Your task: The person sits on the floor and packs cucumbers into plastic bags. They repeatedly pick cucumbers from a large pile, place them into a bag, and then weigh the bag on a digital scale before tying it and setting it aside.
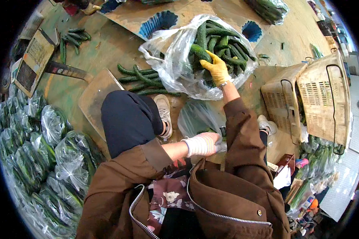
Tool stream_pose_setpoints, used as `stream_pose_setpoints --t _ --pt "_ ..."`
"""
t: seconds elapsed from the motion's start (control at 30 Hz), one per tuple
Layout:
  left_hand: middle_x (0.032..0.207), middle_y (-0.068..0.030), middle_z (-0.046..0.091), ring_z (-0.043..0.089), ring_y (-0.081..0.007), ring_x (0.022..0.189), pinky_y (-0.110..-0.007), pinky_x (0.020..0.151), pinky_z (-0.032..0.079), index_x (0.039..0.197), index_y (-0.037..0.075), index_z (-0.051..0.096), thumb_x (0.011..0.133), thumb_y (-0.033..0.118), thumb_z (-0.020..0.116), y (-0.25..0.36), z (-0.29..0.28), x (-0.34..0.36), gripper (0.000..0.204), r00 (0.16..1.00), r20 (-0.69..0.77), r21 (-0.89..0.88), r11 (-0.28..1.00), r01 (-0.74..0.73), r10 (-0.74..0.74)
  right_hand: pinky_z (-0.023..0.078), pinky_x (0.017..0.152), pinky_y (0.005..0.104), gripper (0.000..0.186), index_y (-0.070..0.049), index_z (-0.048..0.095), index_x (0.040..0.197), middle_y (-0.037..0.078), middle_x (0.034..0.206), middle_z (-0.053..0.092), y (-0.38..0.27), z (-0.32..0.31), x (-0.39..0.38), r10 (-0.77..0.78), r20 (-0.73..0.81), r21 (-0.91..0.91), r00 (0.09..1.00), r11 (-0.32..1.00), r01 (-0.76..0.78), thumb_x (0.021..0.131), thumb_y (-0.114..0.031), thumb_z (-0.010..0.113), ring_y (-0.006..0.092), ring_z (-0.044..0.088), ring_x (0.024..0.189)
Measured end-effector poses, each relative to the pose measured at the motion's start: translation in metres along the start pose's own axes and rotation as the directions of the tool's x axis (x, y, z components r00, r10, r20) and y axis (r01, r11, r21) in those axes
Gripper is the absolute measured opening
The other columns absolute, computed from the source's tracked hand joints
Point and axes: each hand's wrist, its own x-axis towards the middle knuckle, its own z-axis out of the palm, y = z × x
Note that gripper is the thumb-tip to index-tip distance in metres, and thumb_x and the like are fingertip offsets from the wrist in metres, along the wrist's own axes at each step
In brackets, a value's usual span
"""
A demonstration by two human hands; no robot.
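Observation:
My right hand (218, 71), in a yellow glove, reaches into a large clear plastic bag (179, 75) full of dark green cucumbers (237, 49). Its thumb and fingers close around the end of one cucumber (198, 51) at the near left of the heap. Close to my body, my left hand (203, 144) wears a striped white glove with grey fingertips. Its fingers are closed at the edge of a small clear plastic bag (197, 115) between my feet; a bit of green shows in that bag. Several loose cucumbers (145, 79) lie left of the large bag.
A scale (103, 91) stands to the left, its display tilted on a post. Bagged cucumbers (73, 159) are piled at the lower left. Plastic crates (321, 101) stand on the right. Beyond the large bag, a board (123, 18) has blue-lined holes (157, 24).

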Motion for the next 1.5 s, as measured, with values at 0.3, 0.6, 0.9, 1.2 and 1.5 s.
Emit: stream_pose_setpoints --t 0.3,0.6,0.9,1.2,1.5 --pt "0.103 -0.027 0.059 0.055 -0.0417 0.099 -0.042 0.083 0.046 0.103 -0.002 0.056 0.08 0.024 0.052 -0.001 0.024 0.009 0.035 0.999 -0.039 0.011 1.0 -0.027 0.027 0.046 0.087 0.0306 0.038 -0.001 0.055 0.118 0.009 0.105 0.063 -0.043 0.021 -0.02 -0.251 -0.14 0.375 0.958 0.882 0.286 0.081 -0.004 0.066 0.0164 0.06 0.092" --pt "0.084 -0.0186 0.063 0.06 -0.0282 0.078 -0.038 0.072 0.047 0.095 -0.001 0.058 0.083 0.026 0.054 -0.008 -0.011 0.005 0.03 0.972 -0.216 -0.174 0.976 -0.131 0.092 0.047 0.091 0.0402 0.041 -0.002 0.05 0.123 0.009 0.092 0.06 -0.087 -0.073 -0.057 -0.141 -0.152 0.624 0.978 0.754 0.206 0.087 -0.016 0.061 0.0246 0.058 0.092" --pt "0.066 0.0041 0.057 0.046 -0.0042 0.055 -0.02 0.047 0.034 0.094 0.008 0.066 0.086 0.021 0.061 -0.022 -0.025 0.002 0.016 0.901 -0.424 -0.695 0.672 -0.255 -0.097 0.039 0.1 0.0472 0.048 -0.003 0.047 0.127 0.014 0.113 0.06 -0.027 -0.129 -0.262 -0.163 -0.332 0.499 0.929 0.806 0.319 0.082 -0.011 0.065 0.0309 0.053 0.113" --pt "0.069 0.0036 0.051 0.04 -0.0061 0.051 -0.021 0.046 0.029 0.131 0.018 0.047 0.084 0.023 0.06 -0.007 -0.026 -0.005 0.05 0.973 -0.216 -0.759 0.641 -0.118 -0.076 0.048 0.079 0.026 0.04 -0.001 0.06 0.107 0.004 0.098 0.064 0.016 -0.113 -0.314 0.394 -0.207 0.01 0.896 0.916 -0.4 0.07 -0.006 0.075 0.0129 0.059 0.089" --pt "0.062 0.0044 0.045 0.038 -0.0033 0.048 -0.017 0.041 0.026 0.089 0.009 0.052 0.082 0.025 0.061 -0.016 -0.038 -0.016 0.02 0.964 -0.205 -0.741 0.671 -0.041 -0.168 0.051 0.079 0.0313 0.035 -0.006 0.058 0.109 0.007 0.1 0.062 0.322 -0.12 -0.382 0.717 -0.075 -0.347 0.693 0.633 -0.692 0.076 -0.01 0.07 0.0176 0.058 0.09"
